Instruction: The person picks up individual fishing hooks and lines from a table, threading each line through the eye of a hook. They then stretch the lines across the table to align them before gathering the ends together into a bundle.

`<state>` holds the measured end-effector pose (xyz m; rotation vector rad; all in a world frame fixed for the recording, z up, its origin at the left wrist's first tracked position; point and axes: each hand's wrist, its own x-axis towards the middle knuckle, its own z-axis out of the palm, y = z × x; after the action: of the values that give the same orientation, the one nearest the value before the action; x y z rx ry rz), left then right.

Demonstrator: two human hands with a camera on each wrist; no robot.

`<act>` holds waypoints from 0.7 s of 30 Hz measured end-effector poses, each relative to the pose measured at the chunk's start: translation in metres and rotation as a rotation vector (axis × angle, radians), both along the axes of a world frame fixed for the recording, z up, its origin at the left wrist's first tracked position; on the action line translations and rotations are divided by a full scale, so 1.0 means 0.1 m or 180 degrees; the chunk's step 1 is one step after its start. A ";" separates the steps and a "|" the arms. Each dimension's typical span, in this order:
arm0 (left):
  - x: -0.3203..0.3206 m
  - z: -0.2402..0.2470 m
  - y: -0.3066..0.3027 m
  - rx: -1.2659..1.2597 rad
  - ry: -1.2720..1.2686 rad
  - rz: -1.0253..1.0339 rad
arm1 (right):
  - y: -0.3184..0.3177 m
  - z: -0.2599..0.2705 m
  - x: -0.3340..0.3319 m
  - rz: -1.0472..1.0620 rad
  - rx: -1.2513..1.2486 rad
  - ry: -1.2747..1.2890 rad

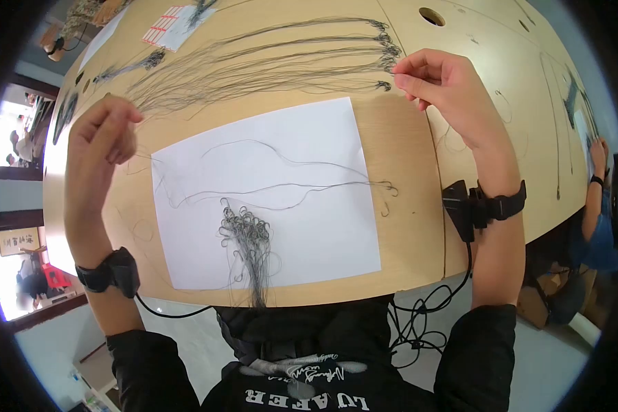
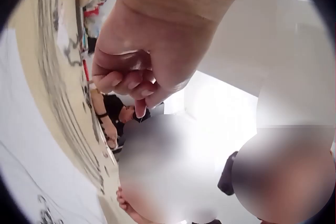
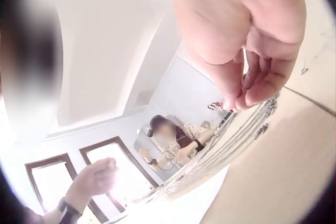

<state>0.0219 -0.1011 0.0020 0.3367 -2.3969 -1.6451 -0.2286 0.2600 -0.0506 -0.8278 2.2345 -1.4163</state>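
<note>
My left hand (image 1: pixel 103 144) is raised over the table's left side, its thumb and forefinger pinching a thin fishing line (image 2: pixel 140 119). My right hand (image 1: pixel 436 86) is raised at the far right, thumb and fingertips pinched together on a fishing line, mostly hidden by the fingers. Its fingertips overlap the hook ends of several laid-out rows of hooked lines (image 1: pixel 288 48). Between the hands lies a white paper sheet (image 1: pixel 309 247). A dense bunch of fish hooks (image 1: pixel 247 230) rests at its near edge, and loose hooked lines (image 1: pixel 288 184) cross it, their hooks past its right edge.
At the back left are a smaller bundle of hooks (image 1: pixel 154 60) and a red-and-white label sheet (image 1: pixel 163 27). A round hole (image 1: pixel 431 16) pierces the table at the back. Black cable (image 1: pixel 419 316) hangs by the near edge. Another person's arm (image 1: pixel 592 185) reaches in from the right.
</note>
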 end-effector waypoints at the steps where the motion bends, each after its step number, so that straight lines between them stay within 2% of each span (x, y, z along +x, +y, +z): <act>1: 0.05 0.01 -0.14 0.0233 -0.0032 -0.0030 | -0.01 -0.02 -0.01 0.0011 0.0016 -0.0052; 7: 0.13 -0.24 -0.59 -0.0534 -0.0212 0.0364 | -0.08 -0.11 -0.01 -0.0039 0.0225 0.0056; 10: 0.06 -0.37 -0.70 -0.0963 -0.0568 0.0489 | -0.09 -0.13 -0.01 -0.0139 0.0388 0.0278; 13: -0.02 -0.62 -0.81 -0.1666 -0.0371 0.0372 | -0.10 -0.16 -0.02 -0.0174 0.0438 0.0379; 16: -0.02 -0.66 -0.86 -0.1818 -0.0671 0.0449 | -0.10 -0.15 0.00 -0.0155 0.0498 0.0404; 21: -0.02 -0.62 -0.81 -0.2636 -0.0963 0.0498 | -0.10 -0.17 -0.01 -0.0222 0.0657 0.0522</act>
<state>0.0199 -0.1822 -0.0595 0.6139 -2.9104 -0.4614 -0.2293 0.2500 -0.0676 -0.8291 2.5042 -1.1576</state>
